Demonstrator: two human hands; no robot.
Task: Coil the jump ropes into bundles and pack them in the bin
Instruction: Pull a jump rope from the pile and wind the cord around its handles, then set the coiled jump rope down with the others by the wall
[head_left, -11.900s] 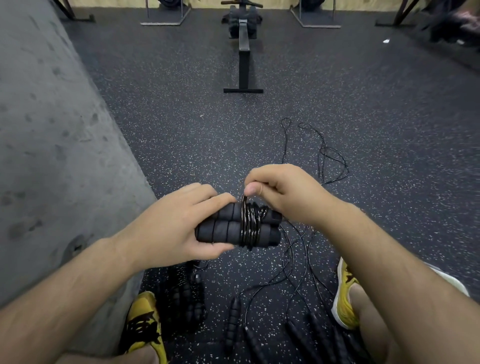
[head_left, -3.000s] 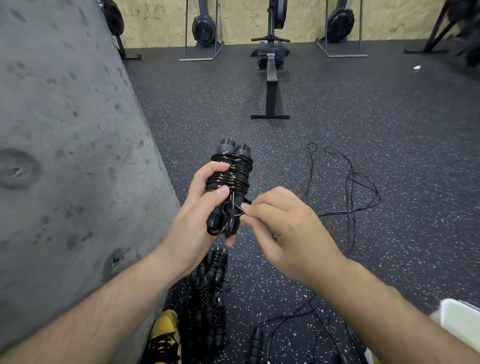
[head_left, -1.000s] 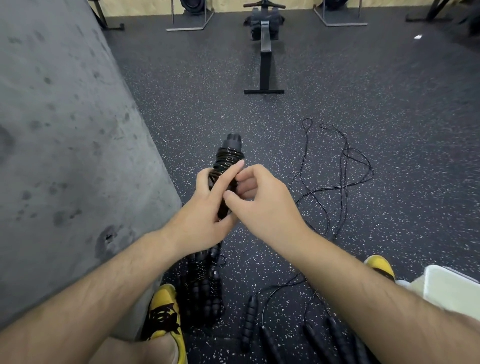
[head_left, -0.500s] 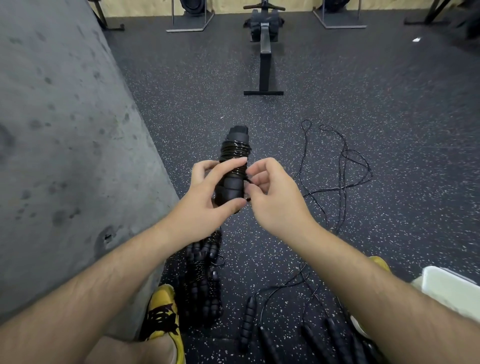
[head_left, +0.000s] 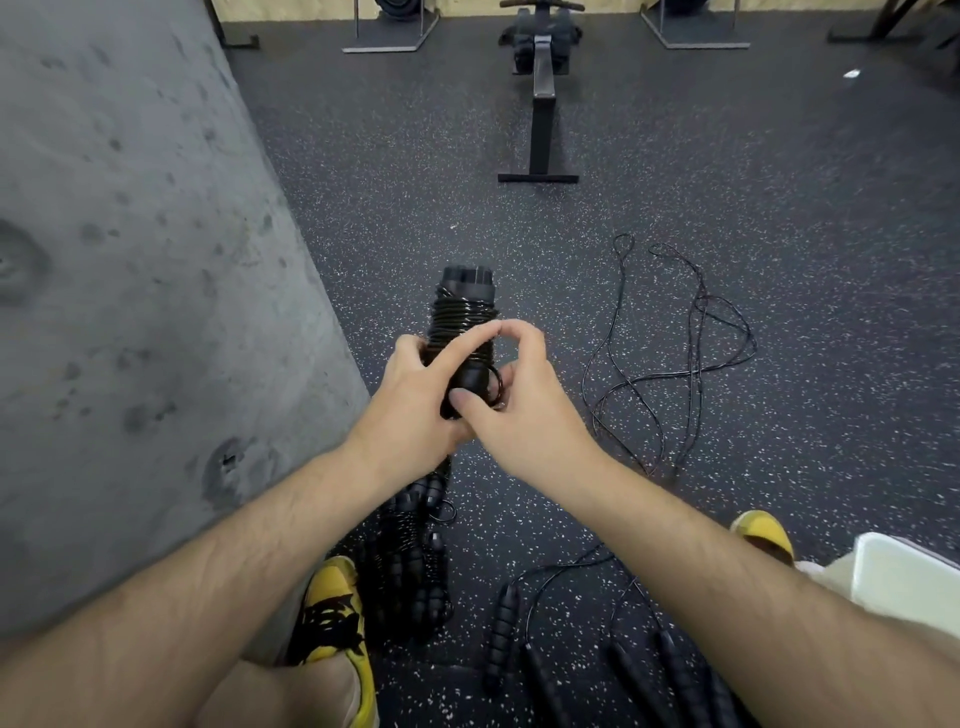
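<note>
The jump rope bundle (head_left: 462, 317), two black handles wound tight with cord, is held upright in mid-air at centre frame, above the floor. The left hand (head_left: 410, 400) grips it with fingers curled round its lower half; the right hand (head_left: 524, 400) closes on its other side, thumb pressed by a small cord loop. At 6 o'clock, finished bundles (head_left: 410, 556) lie beside a yellow shoe (head_left: 337, 623). Loose ropes (head_left: 675, 353) sprawl at 3 o'clock, more handles (head_left: 504, 629) at 5. The white bin (head_left: 904, 577) sits at 4 o'clock, partly behind the right forearm. A concrete block (head_left: 130, 260) fills 9 o'clock; a rowing machine (head_left: 540, 93) stands at 12.
</note>
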